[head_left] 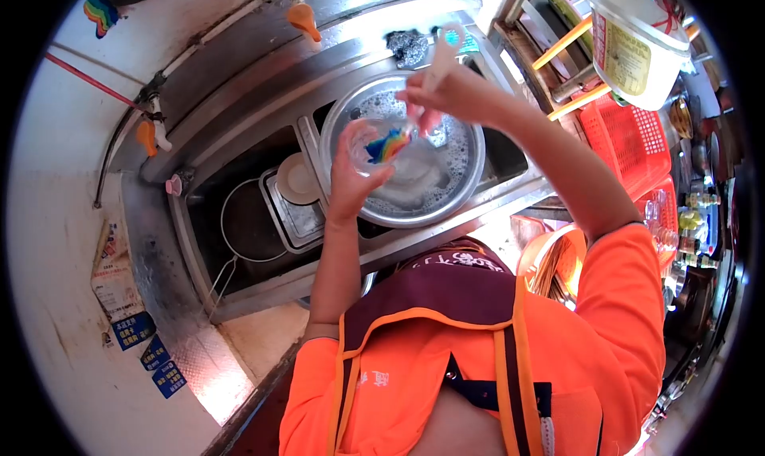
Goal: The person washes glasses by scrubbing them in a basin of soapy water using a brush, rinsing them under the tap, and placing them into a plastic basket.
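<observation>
Landmark: one metal basin (422,215), holding sudsy water (460,147).
Progress, as judged: your scrubbing looks under way rather than finished, the brush being at the cup; left over, the cup is not yet parted from it or set down. A pale form under the water is too unclear for you to count as further load.
Clear cup (370,164): one, tilted, above the basin's left half, between your hands.
White-handled brush (440,63): one, rainbow head (388,147) seemingly inside the cup, handle rising towards the basin's far side.
Your left hand (353,179): over the basin's left side, fingers curved about the cup, parted only to its width.
Your right hand (450,93): over the basin's far right, closed round the handle.
</observation>
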`<state>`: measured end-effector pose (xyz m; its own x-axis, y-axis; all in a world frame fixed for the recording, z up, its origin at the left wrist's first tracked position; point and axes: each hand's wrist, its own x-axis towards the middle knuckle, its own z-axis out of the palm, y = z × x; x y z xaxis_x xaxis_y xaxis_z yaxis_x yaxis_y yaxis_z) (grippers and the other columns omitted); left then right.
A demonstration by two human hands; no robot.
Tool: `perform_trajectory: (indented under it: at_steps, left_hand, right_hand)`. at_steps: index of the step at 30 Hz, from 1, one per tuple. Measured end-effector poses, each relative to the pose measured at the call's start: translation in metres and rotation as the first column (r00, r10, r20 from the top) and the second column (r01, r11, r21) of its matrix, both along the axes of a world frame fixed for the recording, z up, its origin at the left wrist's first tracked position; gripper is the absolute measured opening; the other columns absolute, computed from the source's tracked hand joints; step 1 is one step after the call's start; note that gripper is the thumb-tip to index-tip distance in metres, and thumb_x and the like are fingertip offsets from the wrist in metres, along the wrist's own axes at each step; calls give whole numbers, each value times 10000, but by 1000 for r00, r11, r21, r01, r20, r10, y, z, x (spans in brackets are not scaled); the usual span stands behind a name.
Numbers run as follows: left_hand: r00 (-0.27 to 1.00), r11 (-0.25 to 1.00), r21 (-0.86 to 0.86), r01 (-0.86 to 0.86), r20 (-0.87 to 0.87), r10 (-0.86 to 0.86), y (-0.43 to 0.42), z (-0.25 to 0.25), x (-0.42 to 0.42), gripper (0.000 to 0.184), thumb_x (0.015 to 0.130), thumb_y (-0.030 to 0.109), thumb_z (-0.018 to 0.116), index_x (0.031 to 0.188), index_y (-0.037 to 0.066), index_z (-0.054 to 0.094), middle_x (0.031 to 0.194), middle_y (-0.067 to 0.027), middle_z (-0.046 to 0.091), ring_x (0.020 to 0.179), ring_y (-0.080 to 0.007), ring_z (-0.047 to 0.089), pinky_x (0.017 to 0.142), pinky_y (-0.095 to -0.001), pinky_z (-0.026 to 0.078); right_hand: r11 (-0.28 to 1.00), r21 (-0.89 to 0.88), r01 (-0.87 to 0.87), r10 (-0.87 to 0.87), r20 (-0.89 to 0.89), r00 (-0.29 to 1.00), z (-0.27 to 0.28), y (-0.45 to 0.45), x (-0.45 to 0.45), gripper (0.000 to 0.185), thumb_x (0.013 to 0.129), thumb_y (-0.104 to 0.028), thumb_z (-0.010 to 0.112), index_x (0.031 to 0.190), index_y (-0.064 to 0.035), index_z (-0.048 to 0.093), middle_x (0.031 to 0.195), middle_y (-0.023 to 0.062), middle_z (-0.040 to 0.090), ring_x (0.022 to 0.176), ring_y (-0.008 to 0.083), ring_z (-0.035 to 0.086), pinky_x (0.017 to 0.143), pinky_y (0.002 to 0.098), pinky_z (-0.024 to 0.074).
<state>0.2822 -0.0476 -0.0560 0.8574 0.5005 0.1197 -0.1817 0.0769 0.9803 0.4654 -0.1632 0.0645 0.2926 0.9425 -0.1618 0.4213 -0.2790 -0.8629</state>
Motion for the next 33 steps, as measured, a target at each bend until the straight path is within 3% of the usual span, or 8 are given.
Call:
perform_trajectory:
  at_steps: [2, 5, 8, 14, 17, 20, 28, 33]
  left_hand:
    - [998, 996, 70, -52, -15, 53, -4, -3, 0, 840, 581, 123, 801, 1304, 44, 382, 1182, -62, 468, 1129, -187, 461, 999, -327, 350]
    - [995, 985, 150, -87, -26, 92, -4, -4, 1, 822, 602, 100, 790, 1310, 44, 376, 1188, -65, 464, 1135, -189, 456, 1002, -331, 347]
    - [998, 983, 180, -40, -33, 47, -4, -10, 3, 814, 608, 93, 788, 1310, 49, 378, 1197, -64, 463, 1136, -185, 455, 999, -326, 349]
    - [992, 992, -14, 122, -40, -122, -15, -2, 11, 811, 573, 91, 796, 1285, 41, 411, 1170, -62, 493, 1112, -179, 477, 947, -307, 397]
    - [982, 966, -207, 154, -76, -173, -9, 8, 6, 844, 553, 89, 805, 1295, 48, 405, 1182, -53, 493, 1134, -178, 470, 970, -307, 381]
    - [965, 957, -123, 261, 38, -258, -5, 12, 5, 895, 536, 84, 814, 1318, 49, 380, 1209, -57, 481, 1147, -177, 463, 992, -315, 362]
    - [947, 941, -107, 322, 37, -320, -5, 23, 8, 913, 531, 114, 827, 1315, 23, 368, 1223, -59, 472, 1148, -180, 460, 1002, -317, 345]
    - [990, 990, -63, 125, 79, -120, -7, 17, 12, 886, 537, 105, 815, 1308, 43, 383, 1187, -69, 484, 1123, -185, 475, 993, -325, 358]
  right_hand:
    - [996, 18, 88, -79, -287, 955, 0, -16, -17, 332, 926, -310, 538, 787, -14, 597, 686, 66, 639, 611, 133, 663, 526, 227, 498]
    - [989, 43, 140, -119, -328, 937, -9, -17, -18, 331, 927, -300, 537, 785, -7, 596, 681, 68, 638, 604, 131, 661, 530, 231, 508]
    - [961, 173, 218, -214, -39, 976, -19, -2, 2, 350, 893, -288, 581, 703, 5, 603, 615, 82, 629, 564, 159, 663, 525, 248, 512]
    - [945, 245, 216, -163, -220, 962, 5, 24, -9, 364, 864, -353, 614, 731, -14, 639, 630, 71, 630, 572, 150, 662, 536, 248, 502]
    - [972, 112, -208, 223, -143, 964, 28, 11, -17, 344, 883, -310, 596, 803, 21, 645, 697, 99, 652, 605, 166, 668, 572, 247, 521]
    - [957, -101, -272, 252, -177, 952, 32, -3, 5, 305, 920, -280, 551, 871, 8, 635, 709, 59, 645, 620, 149, 665, 576, 234, 527]
    - [874, 400, -276, 240, 139, 961, 36, 30, -1, 346, 911, -318, 557, 834, 15, 608, 682, 71, 613, 596, 138, 657, 529, 222, 504]
    - [991, 135, -14, 10, 33, 999, 17, 0, 15, 374, 916, -338, 545, 768, 4, 579, 690, 82, 627, 583, 147, 658, 522, 236, 507]
